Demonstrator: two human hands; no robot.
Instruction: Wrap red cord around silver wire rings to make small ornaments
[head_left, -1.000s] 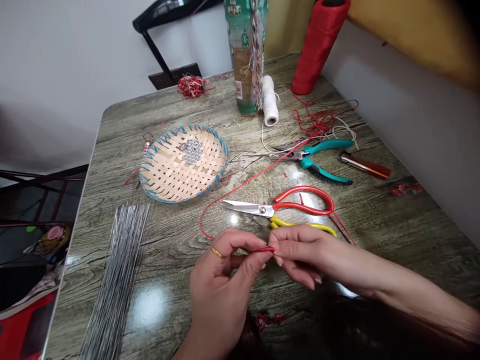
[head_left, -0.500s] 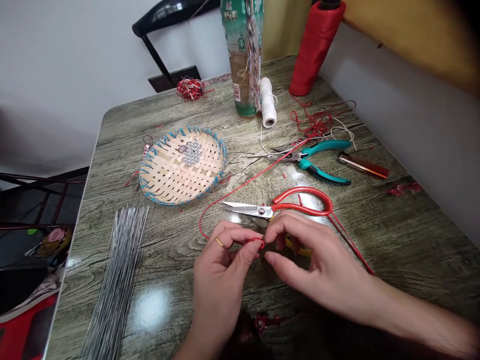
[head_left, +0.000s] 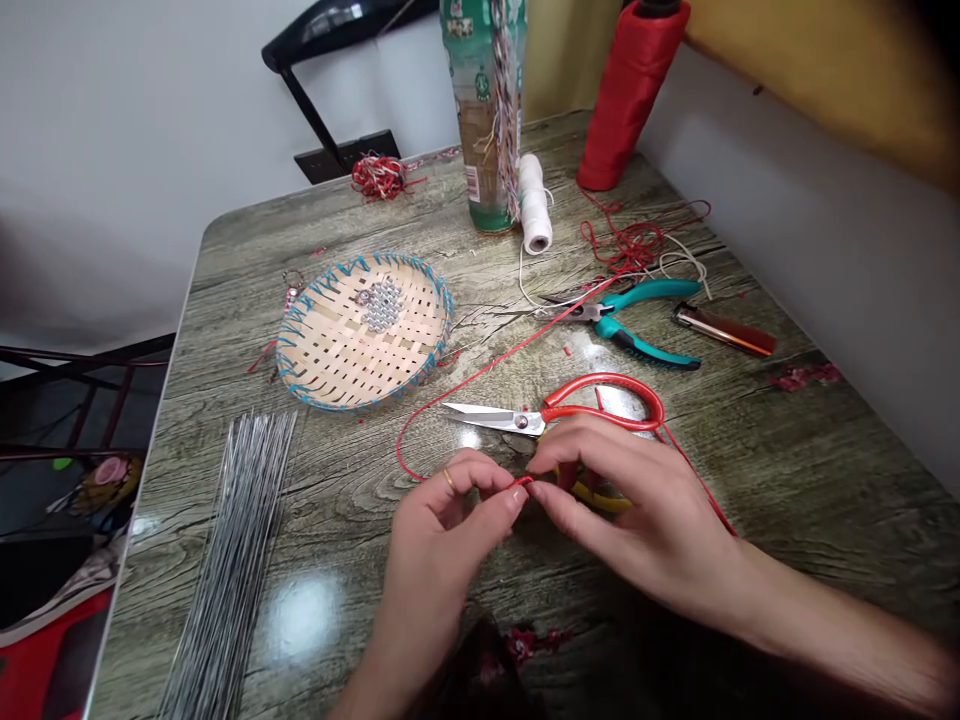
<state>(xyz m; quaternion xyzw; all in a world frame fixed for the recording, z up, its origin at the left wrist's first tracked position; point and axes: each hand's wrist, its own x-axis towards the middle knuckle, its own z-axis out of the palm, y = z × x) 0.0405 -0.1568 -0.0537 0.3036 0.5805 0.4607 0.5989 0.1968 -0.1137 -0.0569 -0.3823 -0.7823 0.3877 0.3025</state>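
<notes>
Near the front of the table, my left hand (head_left: pixel 450 530) pinches a bit of red cord (head_left: pixel 521 482) between thumb and forefinger. My right hand (head_left: pixel 622 490) meets it there, its thumb and fingertips closed on the same short piece. From my left hand the cord loops out and runs up to the right, past the scissors. Just beyond my hands lie scissors (head_left: pixel 523 421) with one red-wrapped handle; the other, yellow handle is partly under my right hand. The exact shape of the cord between my fingertips is too small to make out.
A woven bamboo basket (head_left: pixel 337 350) holds small silvery pieces. Thin metal wires (head_left: pixel 232 560) lie at the left. Teal-handled pliers (head_left: pixel 652 292), a lighter (head_left: pixel 724 330), tangled red cord (head_left: pixel 630 245), a white spool (head_left: pixel 535 205), a red spool (head_left: pixel 634 95) and a green-labelled bottle (head_left: pixel 487 120) are farther back.
My right thumb and fingers have closed in on the red cord at my left fingertips. My left thumb has straightened, and the small red loop there now shows as a short strand.
</notes>
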